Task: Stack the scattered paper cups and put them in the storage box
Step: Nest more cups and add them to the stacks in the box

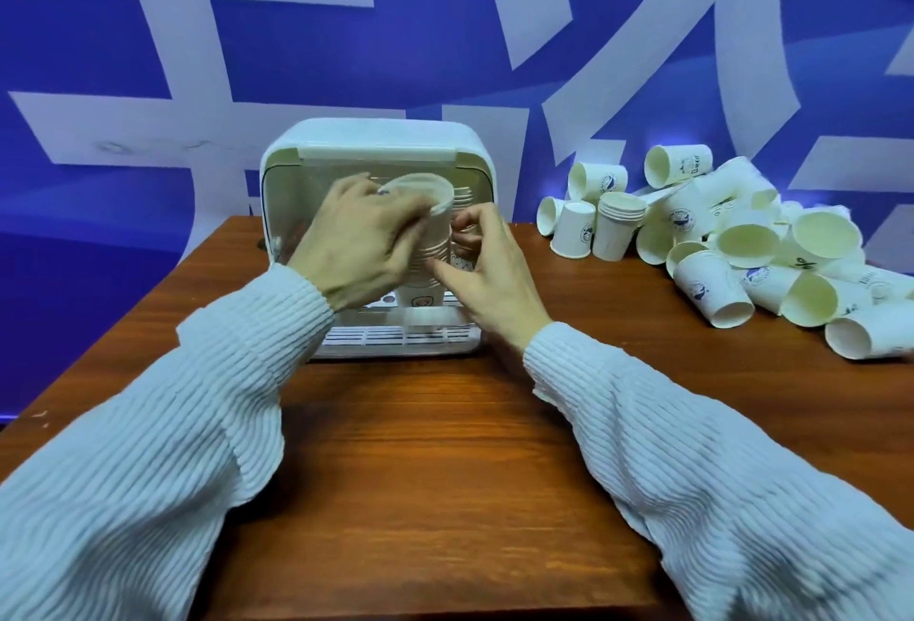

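A white storage box stands open-fronted at the middle back of the wooden table. A tall stack of paper cups stands upright in its opening. My left hand grips the stack from the left near its top rim. My right hand touches the stack's right side with fingers curled around it. Behind the stack, more stacked cups show inside the box. A heap of loose white paper cups lies at the right of the table.
The wooden table stretches toward me between my white-sleeved arms. A short upright stack of cups stands at the heap's left edge. A blue and white wall rises right behind the table.
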A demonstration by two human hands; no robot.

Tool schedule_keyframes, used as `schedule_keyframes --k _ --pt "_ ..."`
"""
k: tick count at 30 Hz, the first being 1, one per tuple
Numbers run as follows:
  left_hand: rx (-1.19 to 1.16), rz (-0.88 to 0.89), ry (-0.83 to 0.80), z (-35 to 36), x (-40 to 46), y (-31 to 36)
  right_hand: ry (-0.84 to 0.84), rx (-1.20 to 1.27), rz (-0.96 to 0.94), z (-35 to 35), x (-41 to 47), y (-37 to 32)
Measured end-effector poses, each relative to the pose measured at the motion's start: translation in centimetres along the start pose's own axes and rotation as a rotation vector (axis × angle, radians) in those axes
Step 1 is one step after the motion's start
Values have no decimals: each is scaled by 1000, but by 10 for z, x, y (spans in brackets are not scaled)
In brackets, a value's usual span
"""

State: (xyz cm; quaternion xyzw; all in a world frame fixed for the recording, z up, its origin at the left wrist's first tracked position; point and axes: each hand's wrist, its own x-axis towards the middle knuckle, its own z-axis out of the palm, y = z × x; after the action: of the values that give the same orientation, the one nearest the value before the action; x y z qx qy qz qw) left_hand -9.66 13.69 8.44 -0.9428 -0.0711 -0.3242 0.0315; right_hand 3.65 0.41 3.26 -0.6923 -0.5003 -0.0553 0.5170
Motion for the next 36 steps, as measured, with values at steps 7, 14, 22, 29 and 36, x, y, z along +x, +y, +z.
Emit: schedule_keyframes --k 7,14,22,29,36 --pt "92 -100 -147 30 -15 4 -30 86 105 6 -10 14" --pt "-408 -328 -211 43 -13 4 -110 45 103 5 -13 9" --pt "-554 -562 -153 47 -12 0 -131 -37 102 0 -25 12" --pt "-272 -469 219 45 -12 31 -12 -24 122 -14 -34 28" --pt "-375 33 421 74 -13 112 172 -25 244 -57 -47 64"
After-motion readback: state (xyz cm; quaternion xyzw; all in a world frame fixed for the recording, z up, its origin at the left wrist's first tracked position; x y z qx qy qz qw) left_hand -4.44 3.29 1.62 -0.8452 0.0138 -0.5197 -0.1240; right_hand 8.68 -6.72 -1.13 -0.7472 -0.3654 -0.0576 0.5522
